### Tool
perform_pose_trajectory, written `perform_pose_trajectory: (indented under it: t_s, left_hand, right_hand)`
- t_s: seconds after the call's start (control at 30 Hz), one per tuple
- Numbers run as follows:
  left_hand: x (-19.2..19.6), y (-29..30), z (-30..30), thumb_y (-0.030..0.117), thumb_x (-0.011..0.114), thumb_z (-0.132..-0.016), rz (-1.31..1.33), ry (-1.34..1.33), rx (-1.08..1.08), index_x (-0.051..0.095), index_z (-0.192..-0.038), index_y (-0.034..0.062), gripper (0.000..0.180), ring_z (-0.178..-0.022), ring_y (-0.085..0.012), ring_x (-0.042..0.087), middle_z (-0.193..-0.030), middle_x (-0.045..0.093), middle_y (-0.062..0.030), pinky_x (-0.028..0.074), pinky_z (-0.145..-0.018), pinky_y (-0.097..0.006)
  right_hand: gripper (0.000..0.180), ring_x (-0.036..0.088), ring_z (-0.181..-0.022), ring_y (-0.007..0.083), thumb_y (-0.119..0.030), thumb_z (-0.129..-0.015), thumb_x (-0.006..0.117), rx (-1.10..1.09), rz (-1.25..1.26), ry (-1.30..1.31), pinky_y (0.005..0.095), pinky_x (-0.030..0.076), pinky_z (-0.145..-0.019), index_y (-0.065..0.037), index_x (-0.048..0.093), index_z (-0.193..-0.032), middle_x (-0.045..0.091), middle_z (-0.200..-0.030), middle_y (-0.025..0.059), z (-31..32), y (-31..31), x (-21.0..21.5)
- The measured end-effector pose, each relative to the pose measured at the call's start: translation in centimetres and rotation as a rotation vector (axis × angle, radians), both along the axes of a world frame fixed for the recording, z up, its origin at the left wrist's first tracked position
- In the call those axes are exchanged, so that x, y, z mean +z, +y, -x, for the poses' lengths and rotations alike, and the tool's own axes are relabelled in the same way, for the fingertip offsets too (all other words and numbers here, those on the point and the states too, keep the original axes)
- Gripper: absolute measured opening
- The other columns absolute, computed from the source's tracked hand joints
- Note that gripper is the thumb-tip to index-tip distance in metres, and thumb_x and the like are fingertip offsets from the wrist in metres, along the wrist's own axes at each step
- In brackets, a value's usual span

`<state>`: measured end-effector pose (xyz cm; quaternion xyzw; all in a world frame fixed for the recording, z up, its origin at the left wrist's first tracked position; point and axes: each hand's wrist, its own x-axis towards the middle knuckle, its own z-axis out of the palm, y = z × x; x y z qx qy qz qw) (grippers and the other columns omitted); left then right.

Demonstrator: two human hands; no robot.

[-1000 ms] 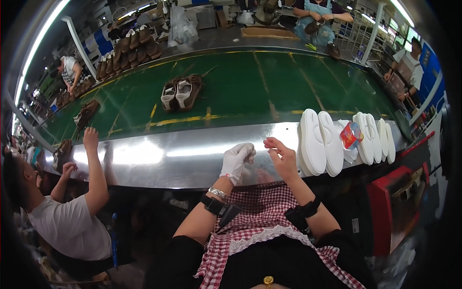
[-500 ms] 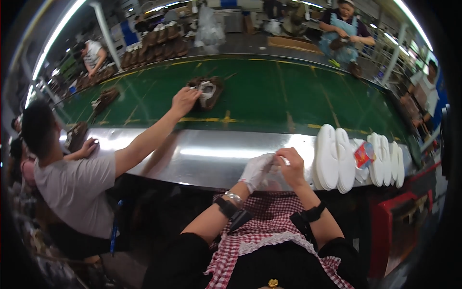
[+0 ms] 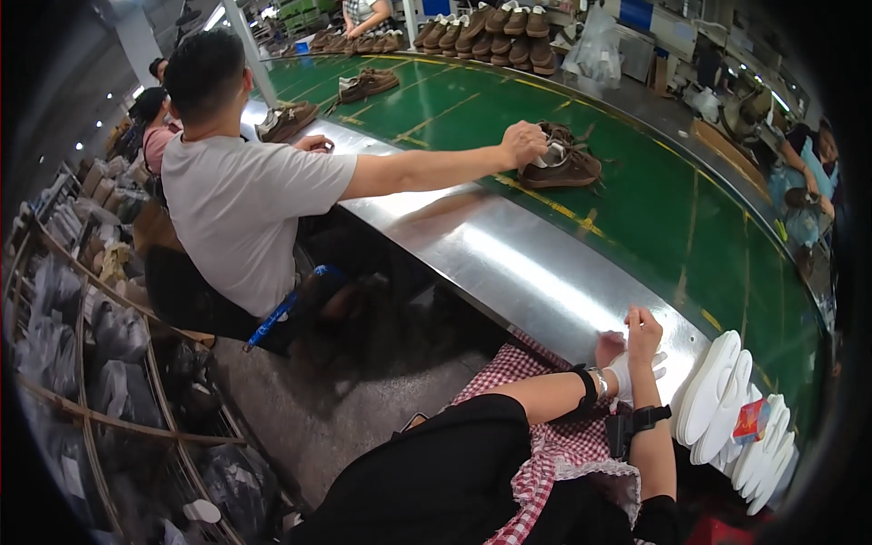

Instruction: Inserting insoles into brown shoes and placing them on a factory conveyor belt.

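Observation:
My left hand point(image 3: 623, 375) wears a white glove and lies over the metal ledge point(image 3: 522, 263), partly covered by my right wrist. Its gloved fingertips poke out past that wrist, stretched and a little apart. Bare and raised, my right hand point(image 3: 643, 331) has its fingers curled together; whether anything small is pinched in them is hidden. Nearest to both hands, on the right, stand white insoles point(image 3: 713, 391) in a row, with a red and blue packet point(image 3: 751, 421) among them.
A co-worker in a grey shirt point(image 3: 241, 182) sits at left, one hand on a brown shoe point(image 3: 563, 168) on the green belt point(image 3: 454, 100). More brown shoes point(image 3: 518, 41) are stacked beyond it. A rack of plastic-wrapped goods point(image 3: 118, 400) stands at lower left.
My view has swung left, so the ledge and belt now run diagonally. My right hand has come off the gloved left fingertips and risen, its wrist now crossing in front of the glove.

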<state>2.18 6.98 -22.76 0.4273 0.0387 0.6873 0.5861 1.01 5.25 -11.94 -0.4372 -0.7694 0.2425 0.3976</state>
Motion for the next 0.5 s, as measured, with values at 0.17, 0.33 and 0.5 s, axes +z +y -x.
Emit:
perform_pose_trajectory:
  t_s: [0.17,0.33,0.5]
  left_hand:
    - [2.1,-1.7,-1.0,0.051,0.042,-0.071,0.387,-0.362,-0.208,0.050,-0.100,0.0110,0.051,-0.088,-0.0283,0.048,-0.097,0.051,-0.0126,0.037,-0.084,-0.039]
    - [3.7,-3.1,-0.2,0.067,0.046,-0.062,0.767,-0.743,-0.398,0.052,-0.092,0.0098,0.064,-0.070,-0.0297,0.054,-0.082,0.055,-0.0121,0.044,-0.074,-0.039]
    - [-2.5,0.6,-1.4,0.052,0.047,-0.073,0.532,-1.151,-0.581,0.048,-0.097,0.0095,0.049,-0.082,-0.0251,0.046,-0.092,0.048,-0.0092,0.039,-0.078,-0.037]
  right_hand:
    - [0.010,0.052,-0.057,0.0130,-0.010,-0.076,0.062,0.032,0.242,0.285,0.0243,0.043,-0.057,0.000,0.061,-0.075,0.058,-0.066,0.0053,-0.1,0.4,-0.1]
    - [0.010,0.054,-0.061,0.0112,-0.006,-0.073,0.063,-0.030,0.061,0.204,0.0234,0.044,-0.059,0.001,0.062,-0.081,0.061,-0.071,0.0049,-1.3,1.7,-1.2]
    - [0.007,0.053,-0.058,0.0089,-0.002,-0.073,0.062,0.029,0.191,0.157,0.0211,0.043,-0.053,0.002,0.062,-0.079,0.060,-0.065,0.0038,-0.9,1.9,-1.1]
